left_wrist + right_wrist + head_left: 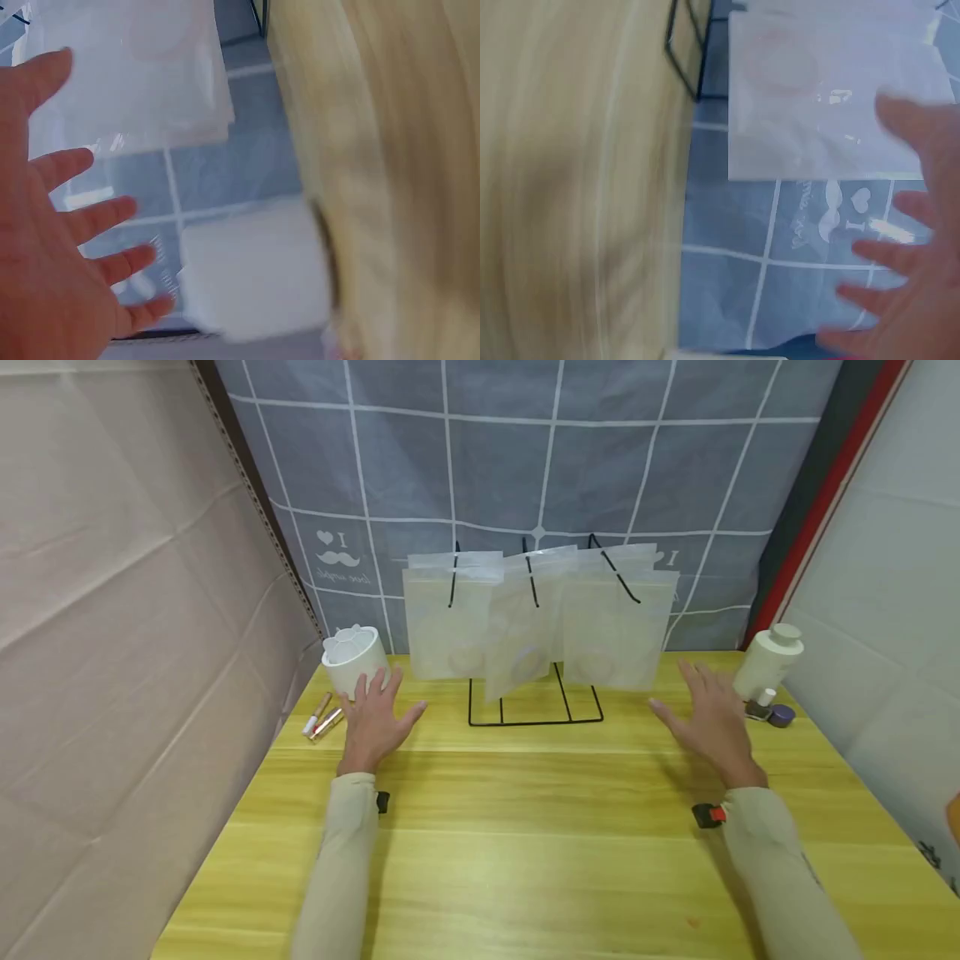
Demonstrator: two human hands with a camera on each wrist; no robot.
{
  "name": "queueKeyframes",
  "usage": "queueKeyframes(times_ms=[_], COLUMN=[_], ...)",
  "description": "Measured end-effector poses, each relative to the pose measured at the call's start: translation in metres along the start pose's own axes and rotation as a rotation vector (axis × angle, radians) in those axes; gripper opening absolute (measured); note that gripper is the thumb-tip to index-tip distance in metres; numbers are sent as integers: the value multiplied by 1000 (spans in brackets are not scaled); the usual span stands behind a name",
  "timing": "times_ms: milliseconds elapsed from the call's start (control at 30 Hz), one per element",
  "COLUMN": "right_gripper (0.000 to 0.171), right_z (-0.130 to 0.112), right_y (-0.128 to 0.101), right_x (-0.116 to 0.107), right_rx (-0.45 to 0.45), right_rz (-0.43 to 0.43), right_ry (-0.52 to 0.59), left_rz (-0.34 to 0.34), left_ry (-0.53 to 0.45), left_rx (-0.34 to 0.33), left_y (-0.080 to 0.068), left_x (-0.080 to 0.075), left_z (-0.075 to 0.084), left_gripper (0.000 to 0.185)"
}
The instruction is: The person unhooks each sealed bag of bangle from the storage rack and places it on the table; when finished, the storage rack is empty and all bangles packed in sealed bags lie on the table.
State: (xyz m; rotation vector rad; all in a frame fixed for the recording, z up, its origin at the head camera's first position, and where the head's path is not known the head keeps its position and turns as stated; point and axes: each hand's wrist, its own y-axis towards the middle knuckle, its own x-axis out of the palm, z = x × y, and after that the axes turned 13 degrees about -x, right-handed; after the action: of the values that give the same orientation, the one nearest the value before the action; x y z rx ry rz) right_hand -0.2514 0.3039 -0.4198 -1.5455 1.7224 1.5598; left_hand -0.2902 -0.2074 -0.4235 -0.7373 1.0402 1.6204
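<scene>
left hand (372, 718) grip wide near white cup (354, 661), right hand (711, 720) wide, seemingly hovering

Two bare hands, left hand (372, 717), right hand (710, 720), long cream sleeves (780, 860), small black-and-red wrist device (708, 815), black one at left wrist

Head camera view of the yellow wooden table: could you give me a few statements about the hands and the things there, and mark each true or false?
1. The left hand holds nothing, its fingers spread. True.
2. The right hand grips the white plastic bottle. False: it is apart from the bottle, fingers open.
3. Translucent plastic bags hang on a black wire rack at the back of the yellow wooden table. True.
4. The white round container stands at the table's right edge. False: it stands at the left, beyond the left hand.
5. Two slim gold tubes lie left of the left hand. True.
</scene>
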Motion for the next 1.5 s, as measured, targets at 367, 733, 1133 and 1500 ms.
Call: queueKeyframes(times_ms=[367,733,1133,1500], right_gripper=[45,34,36,38], right_z=[-6,-33,-26,-44], right_y=[57,76,80,57], right_x=[14,13,16,-3], right_rx=[-8,-93,-160,-206], right_rz=[256,426,436,411], right_ry=[510,546,441,430], left_rz=[-479,-492,-462,-449], left_ry=[-374,-338,-322,-319], left_rx=[-40,-206,-242,-245], left_y=[24,36,32,32], left_x=[67,98,103,104], left_z=[27,46,50,48], left_gripper=[41,49,48,47])
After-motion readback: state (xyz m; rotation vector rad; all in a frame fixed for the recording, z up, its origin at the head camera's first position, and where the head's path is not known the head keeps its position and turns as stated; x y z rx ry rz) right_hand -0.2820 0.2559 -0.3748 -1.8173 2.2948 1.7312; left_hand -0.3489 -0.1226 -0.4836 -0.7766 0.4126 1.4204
